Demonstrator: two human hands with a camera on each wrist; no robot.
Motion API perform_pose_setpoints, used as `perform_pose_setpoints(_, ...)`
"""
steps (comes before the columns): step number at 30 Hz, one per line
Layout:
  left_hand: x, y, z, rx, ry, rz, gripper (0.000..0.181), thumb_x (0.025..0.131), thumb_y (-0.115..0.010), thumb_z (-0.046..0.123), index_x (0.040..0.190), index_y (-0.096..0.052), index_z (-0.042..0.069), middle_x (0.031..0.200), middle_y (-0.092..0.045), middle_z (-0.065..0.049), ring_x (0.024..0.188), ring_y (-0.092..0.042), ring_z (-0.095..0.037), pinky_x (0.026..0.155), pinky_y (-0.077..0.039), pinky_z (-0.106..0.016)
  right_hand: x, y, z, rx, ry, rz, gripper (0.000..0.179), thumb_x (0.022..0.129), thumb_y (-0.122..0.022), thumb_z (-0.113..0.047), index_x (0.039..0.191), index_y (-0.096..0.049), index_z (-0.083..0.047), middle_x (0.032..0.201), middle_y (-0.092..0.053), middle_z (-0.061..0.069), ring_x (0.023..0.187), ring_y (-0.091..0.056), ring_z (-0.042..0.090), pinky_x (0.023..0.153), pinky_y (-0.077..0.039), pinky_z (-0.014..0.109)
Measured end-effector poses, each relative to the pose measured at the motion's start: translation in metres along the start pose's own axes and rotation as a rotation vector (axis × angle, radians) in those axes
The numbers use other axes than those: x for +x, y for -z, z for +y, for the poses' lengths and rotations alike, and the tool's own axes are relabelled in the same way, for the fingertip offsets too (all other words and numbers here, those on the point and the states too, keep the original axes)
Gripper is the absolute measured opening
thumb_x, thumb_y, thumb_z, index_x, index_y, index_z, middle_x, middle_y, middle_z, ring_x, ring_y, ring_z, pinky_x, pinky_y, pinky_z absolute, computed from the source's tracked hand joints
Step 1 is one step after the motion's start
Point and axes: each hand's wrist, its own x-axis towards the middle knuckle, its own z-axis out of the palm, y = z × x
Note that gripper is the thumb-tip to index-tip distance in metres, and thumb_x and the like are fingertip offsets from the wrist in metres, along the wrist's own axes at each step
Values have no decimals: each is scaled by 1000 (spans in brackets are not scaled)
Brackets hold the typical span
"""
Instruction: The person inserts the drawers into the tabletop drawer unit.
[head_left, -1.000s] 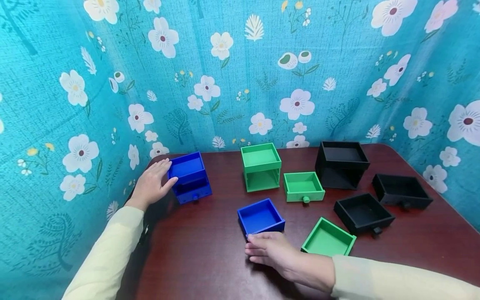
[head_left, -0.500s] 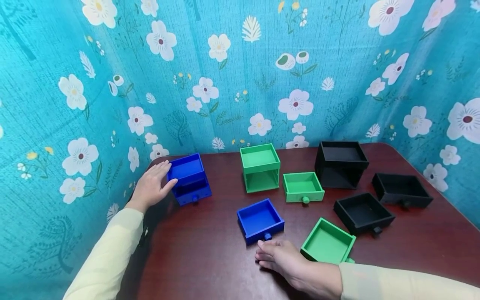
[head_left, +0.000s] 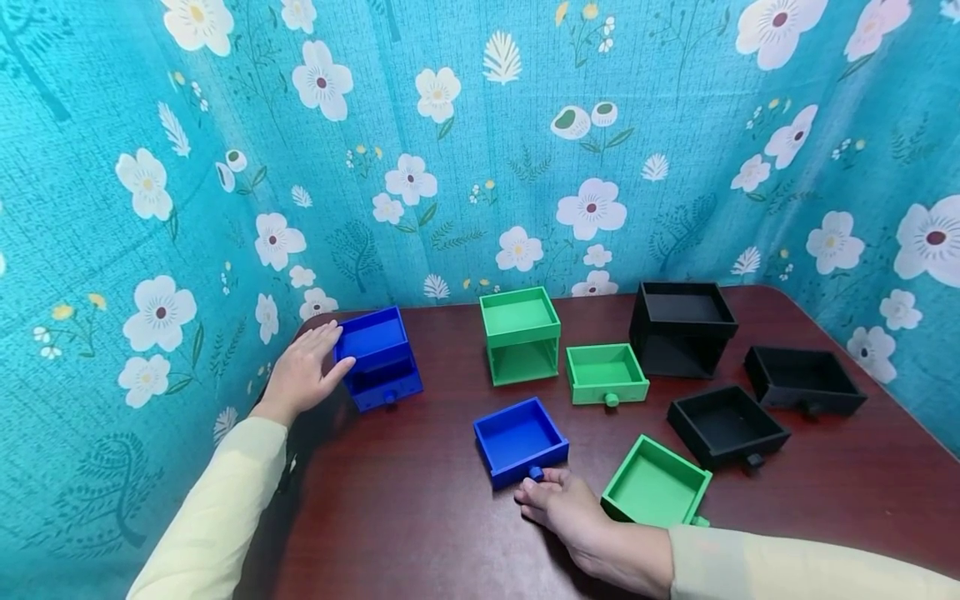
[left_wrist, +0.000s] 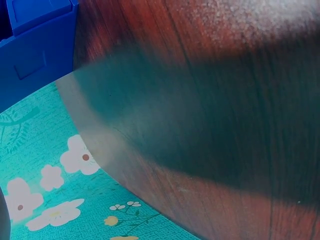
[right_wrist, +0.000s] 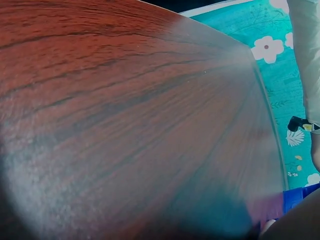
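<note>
Resting the left hand against the left side of the blue cabinet, at the back left of the desk, with straight, unclenched fingers. Reaching with the right hand to the knob of the loose blue drawer, in front of the green cabinet; impossible to tell whether grasping it.

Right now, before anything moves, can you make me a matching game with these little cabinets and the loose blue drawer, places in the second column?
Things:
1. Blue cabinet
2. Loose blue drawer
3. Green cabinet
4. Black cabinet

Places:
A. Rightmost of the three cabinets
B. Knob right by the right grip
C. Between the other two cabinets
D. Touched by the left grip

Pairs: 1-D, 2-B, 3-C, 4-A
</note>
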Motion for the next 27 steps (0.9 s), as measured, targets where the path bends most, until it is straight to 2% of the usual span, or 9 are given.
perform_pose_setpoints(11,0,1,2,-3,-4,8,68,95,-55,45,144,-44,-1,147,-42,-20,135,-37,-39,110,-28,-52,5,-2,0,25,19,44,30,100,-49,0,117,-34,20,95,-66,22,86,-68,23,78,-57,35)
perform_pose_setpoints(27,0,0,1,-2,2,5,69,95,-55,45,145,-43,-1,148,-41,-19,136,-36,-38,111,-28,-52,10,-2,3,102,16,58,21,98,-48,5,111,-34,15,91,-66,18,81,-67,17,75,-56,29)
